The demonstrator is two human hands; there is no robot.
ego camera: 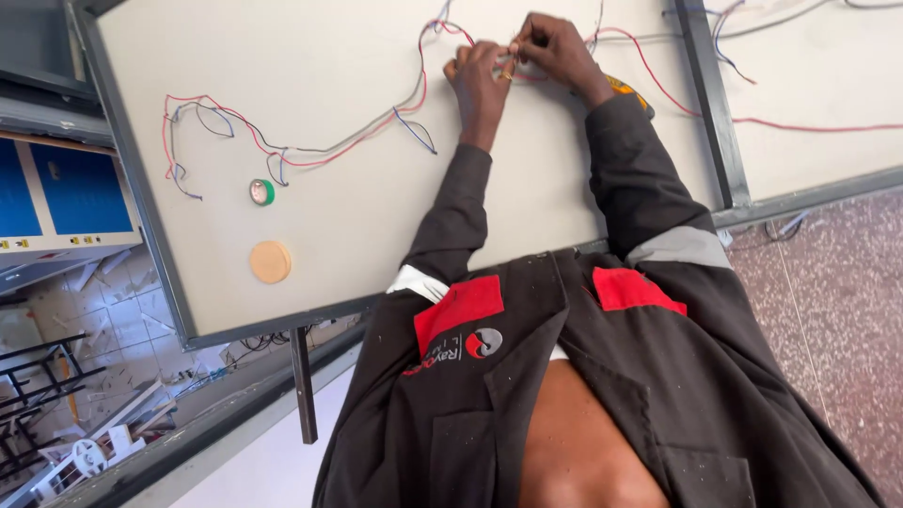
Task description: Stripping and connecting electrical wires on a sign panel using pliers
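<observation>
Both my hands meet at the far middle of a pale grey board [329, 75]. My left hand [478, 77] and my right hand [555, 49] pinch the same stretch of thin wires [428, 66] between their fingertips, fingers closed on it. The bundle of red, blue, grey and black wires [310, 150] trails leftward across the board and ends in loops [183, 132] near the left edge. A yellow and black tool [628, 91] lies partly hidden under my right forearm. Dark sleeves cover both arms.
A green roll of tape [261, 192] and a round tan disc [271, 261] lie on the board's left part. A dark metal frame [715, 113] separates a second board [818, 85] with more wires at the right. Blue cabinet [56, 188] at left; tiled floor below.
</observation>
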